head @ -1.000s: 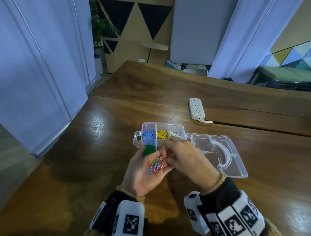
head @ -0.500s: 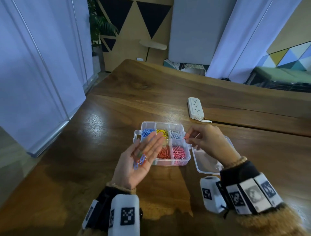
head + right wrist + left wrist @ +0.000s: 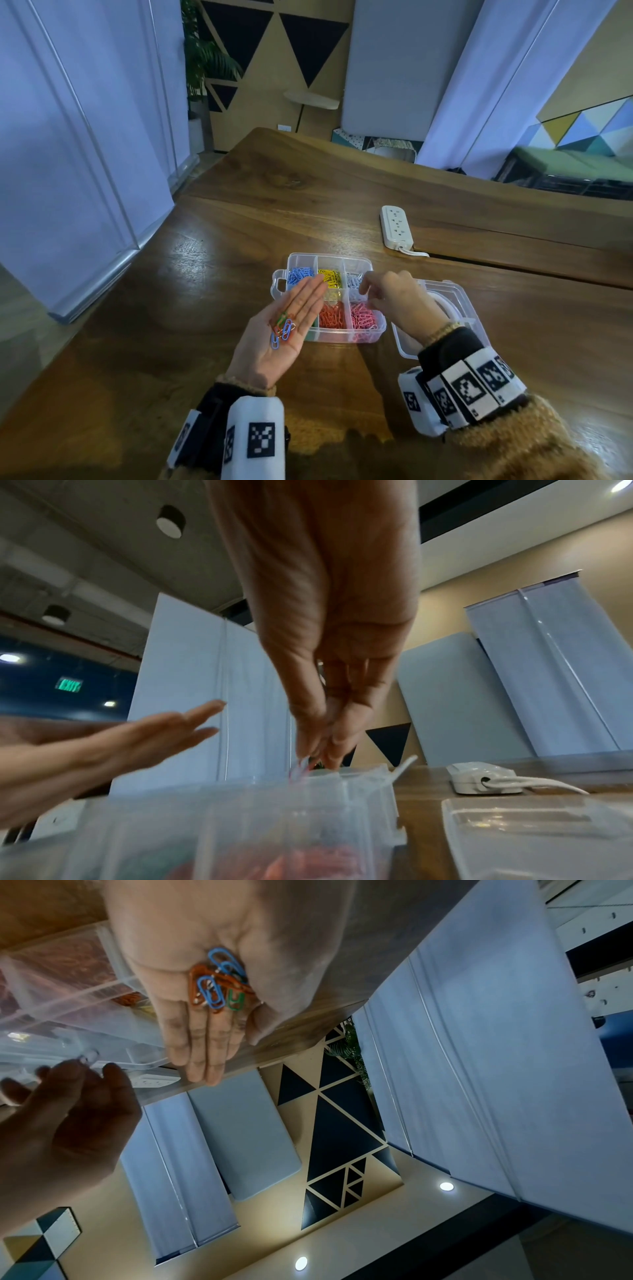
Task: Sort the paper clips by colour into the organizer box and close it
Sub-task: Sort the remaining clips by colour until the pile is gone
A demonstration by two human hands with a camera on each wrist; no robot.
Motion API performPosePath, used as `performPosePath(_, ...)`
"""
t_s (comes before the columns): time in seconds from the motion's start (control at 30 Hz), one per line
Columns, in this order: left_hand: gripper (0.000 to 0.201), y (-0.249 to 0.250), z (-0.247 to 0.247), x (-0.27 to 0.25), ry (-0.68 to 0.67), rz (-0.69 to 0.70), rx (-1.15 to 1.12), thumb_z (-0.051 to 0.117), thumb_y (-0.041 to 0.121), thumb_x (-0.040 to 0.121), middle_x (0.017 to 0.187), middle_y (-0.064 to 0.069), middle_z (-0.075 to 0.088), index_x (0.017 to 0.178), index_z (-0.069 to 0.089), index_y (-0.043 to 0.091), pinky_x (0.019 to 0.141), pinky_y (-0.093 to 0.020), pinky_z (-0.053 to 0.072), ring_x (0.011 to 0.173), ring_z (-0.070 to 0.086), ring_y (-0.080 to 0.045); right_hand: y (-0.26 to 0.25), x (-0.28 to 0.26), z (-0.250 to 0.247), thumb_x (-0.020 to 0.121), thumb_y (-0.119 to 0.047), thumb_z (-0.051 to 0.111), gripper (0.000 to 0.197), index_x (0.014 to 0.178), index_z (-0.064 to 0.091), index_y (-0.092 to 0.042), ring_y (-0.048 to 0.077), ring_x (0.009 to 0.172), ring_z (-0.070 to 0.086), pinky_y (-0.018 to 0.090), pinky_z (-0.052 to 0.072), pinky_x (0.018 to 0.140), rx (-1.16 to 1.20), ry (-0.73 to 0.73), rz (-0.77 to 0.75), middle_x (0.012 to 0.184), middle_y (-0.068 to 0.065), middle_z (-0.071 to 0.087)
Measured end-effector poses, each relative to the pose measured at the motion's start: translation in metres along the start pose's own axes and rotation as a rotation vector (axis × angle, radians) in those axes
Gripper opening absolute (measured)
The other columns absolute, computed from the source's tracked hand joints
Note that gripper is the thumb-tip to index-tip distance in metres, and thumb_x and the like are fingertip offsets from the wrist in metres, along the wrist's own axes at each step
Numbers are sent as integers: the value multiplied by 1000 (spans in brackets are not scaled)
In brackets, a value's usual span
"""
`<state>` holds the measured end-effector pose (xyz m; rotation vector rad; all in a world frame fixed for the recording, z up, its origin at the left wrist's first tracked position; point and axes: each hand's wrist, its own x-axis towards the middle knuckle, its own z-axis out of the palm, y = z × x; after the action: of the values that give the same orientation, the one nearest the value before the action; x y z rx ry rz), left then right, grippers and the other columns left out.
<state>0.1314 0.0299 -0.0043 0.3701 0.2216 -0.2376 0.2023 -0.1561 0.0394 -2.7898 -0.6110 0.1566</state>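
Observation:
The clear organizer box (image 3: 365,337) lies open on the table, holding sorted blue clips (image 3: 299,274), yellow clips (image 3: 330,277), white clips (image 3: 352,279), red clips (image 3: 331,316) and pink clips (image 3: 363,317). My left hand (image 3: 297,313) hovers flat and palm up over the box's left side. On its palm lie several loose clips (image 3: 282,329) (image 3: 219,982) in blue, red and green. My right hand (image 3: 366,286) hangs over the white compartment and pinches one pale paper clip (image 3: 87,1057) (image 3: 302,767) between thumb and fingertips.
The box's clear lid (image 3: 459,298) lies flat to the right, partly under my right wrist. A white power strip (image 3: 395,226) with its cable sits behind the box. A seam crosses the wooden table (image 3: 178,308) at the right.
My right hand took a clip from the left palm and carried it right and back over the box's far right compartment. The left hand flattened and stayed over the box.

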Motion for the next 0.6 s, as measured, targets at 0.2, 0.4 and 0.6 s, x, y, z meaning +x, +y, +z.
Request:
performPosePath(0.2,37,0,0,0,19,3,9,36,14,99,123,-18,64,112,65,-4,89,-40,52,111,64,-28,1,3,-2,86,-15,61,5,90,65,-16,5,84,46,15,38,65,-272,-169,-192,88,-9,45)
performPosePath(0.4,34,0,-1,1,27,13,13,40,13,96,123,-18,64,111,66,-3,90,-40,52,111,64,-27,-1,14,0,82,-12,66,14,96,66,-13,9,96,49,22,45,78,-363,-271,-253,103,-2,55)
performPosePath(0.6,34,0,-2,0,35,17,-5,44,13,93,124,-18,63,114,64,-3,91,-41,51,113,63,-28,-4,18,2,91,-12,48,18,104,58,-4,23,109,50,34,47,92,-388,-345,-236,115,13,54)
